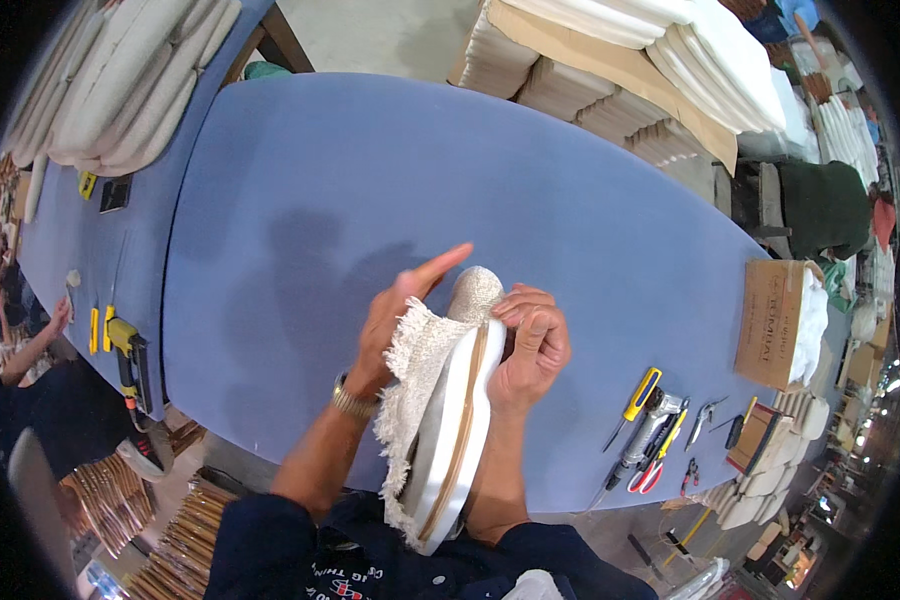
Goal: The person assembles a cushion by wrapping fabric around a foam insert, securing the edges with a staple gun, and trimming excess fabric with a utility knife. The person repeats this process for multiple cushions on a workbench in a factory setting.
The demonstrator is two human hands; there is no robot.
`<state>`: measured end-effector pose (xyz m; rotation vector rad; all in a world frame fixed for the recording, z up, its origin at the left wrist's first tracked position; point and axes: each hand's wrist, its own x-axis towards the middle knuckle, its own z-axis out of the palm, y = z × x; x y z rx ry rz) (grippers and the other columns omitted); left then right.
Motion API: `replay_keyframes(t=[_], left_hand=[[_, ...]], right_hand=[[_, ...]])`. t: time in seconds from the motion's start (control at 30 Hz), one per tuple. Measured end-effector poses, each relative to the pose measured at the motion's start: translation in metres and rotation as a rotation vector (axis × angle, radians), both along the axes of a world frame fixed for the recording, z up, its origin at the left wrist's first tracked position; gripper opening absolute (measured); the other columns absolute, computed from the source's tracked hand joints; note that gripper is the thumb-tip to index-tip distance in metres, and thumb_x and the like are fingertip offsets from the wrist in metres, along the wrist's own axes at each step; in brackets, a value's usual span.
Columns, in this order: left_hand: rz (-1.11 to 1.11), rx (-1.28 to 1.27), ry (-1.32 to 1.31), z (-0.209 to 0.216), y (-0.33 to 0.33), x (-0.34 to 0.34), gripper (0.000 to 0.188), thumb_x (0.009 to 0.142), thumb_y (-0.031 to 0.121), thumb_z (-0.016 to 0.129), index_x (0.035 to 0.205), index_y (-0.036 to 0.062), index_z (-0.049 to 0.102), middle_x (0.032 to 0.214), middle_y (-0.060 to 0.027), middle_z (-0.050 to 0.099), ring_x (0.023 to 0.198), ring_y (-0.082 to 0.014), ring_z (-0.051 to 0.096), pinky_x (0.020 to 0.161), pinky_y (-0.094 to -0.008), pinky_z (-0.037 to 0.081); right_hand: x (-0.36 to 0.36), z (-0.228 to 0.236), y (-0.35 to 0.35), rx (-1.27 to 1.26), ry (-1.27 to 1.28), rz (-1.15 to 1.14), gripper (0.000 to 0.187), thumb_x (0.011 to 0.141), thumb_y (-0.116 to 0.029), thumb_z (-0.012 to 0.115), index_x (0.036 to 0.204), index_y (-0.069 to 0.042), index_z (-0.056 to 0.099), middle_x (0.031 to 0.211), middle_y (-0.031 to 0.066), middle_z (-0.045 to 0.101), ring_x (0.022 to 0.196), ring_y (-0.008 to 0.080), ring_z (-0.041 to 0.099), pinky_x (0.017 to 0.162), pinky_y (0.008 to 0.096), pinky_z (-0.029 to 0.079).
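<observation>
Surface: a long blue padded table [370, 200], filling the middle.
At 4 o'clock: a yellow-handled cutter [641, 394], a pneumatic tool [648, 427], red-handled scissors [653, 473], small pliers [707, 415].
At 3 o'clock: an open cardboard box [770, 322] at the table's end.

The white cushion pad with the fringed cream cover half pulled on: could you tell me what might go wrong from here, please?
The white cushion pad stands on edge at the blue table's near rim, so it could tip off toward the floor. The right hand pinches the fringed cream cover near its corner; a slipping grip may let it spring back. The left hand has its fingers extended, steadying little.
</observation>
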<state>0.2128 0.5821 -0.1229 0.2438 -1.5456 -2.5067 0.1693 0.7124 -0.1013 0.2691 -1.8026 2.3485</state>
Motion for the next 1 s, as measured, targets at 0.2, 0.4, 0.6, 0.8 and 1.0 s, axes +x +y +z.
replay_keyframes(t=[0.2, 0.4, 0.6, 0.8, 1.0], left_hand=[[-0.269, -0.193, -0.045, 0.007, 0.016, -0.052, 0.051, 0.111, 0.032, 0.033, 0.128, 0.0, 0.069, 0.132, -0.0158, 0.067, 0.122, -0.0259, 0.062, 0.11, -0.0373, 0.044], [-0.505, -0.374, -0.117, 0.018, -0.005, -0.061, 0.053, 0.11, 0.032, 0.033, 0.122, -0.0015, 0.073, 0.11, -0.019, 0.073, 0.097, -0.022, 0.065, 0.092, -0.037, 0.051], [-0.627, -0.315, -0.23, 0.022, -0.015, -0.066, 0.06, 0.112, 0.037, 0.03, 0.113, -0.0003, 0.077, 0.086, -0.0143, 0.072, 0.082, -0.0229, 0.065, 0.083, -0.0377, 0.052], [-0.56, -0.271, -0.173, 0.014, -0.002, -0.072, 0.073, 0.112, 0.048, 0.024, 0.109, 0.0, 0.078, 0.075, -0.0117, 0.071, 0.073, -0.0186, 0.064, 0.078, -0.0333, 0.053], [-0.607, -0.28, -0.295, 0.014, 0.004, -0.079, 0.083, 0.111, 0.055, 0.016, 0.105, 0.0024, 0.08, 0.066, -0.0076, 0.07, 0.062, -0.0142, 0.06, 0.064, -0.0281, 0.05]], right_hand=[[0.0, -0.003, -0.001, 0.053, -0.025, -0.048, 0.04, 0.108, -0.031, 0.053, 0.079, -0.004, 0.059, 0.081, 0.0103, 0.067, 0.089, 0.0207, 0.059, 0.084, 0.0343, 0.046], [0.0, -0.005, -0.014, -0.041, 0.034, -0.038, 0.043, 0.107, -0.035, 0.054, 0.077, -0.005, 0.057, 0.078, 0.0105, 0.066, 0.086, 0.0217, 0.062, 0.085, 0.0368, 0.049], [0.012, -0.004, -0.006, -0.087, -0.026, 0.06, 0.044, 0.107, -0.036, 0.053, 0.076, -0.005, 0.056, 0.072, 0.0099, 0.064, 0.077, 0.0235, 0.064, 0.087, 0.0397, 0.05], [0.016, 0.003, 0.003, -0.122, -0.027, 0.084, 0.044, 0.107, -0.036, 0.054, 0.074, -0.006, 0.055, 0.07, 0.009, 0.063, 0.077, 0.0228, 0.064, 0.083, 0.0395, 0.049], [0.019, 0.007, 0.012, -0.057, -0.008, 0.048, 0.048, 0.103, -0.042, 0.059, 0.071, -0.007, 0.058, 0.069, 0.0063, 0.065, 0.079, 0.0233, 0.065, 0.078, 0.0381, 0.046]])
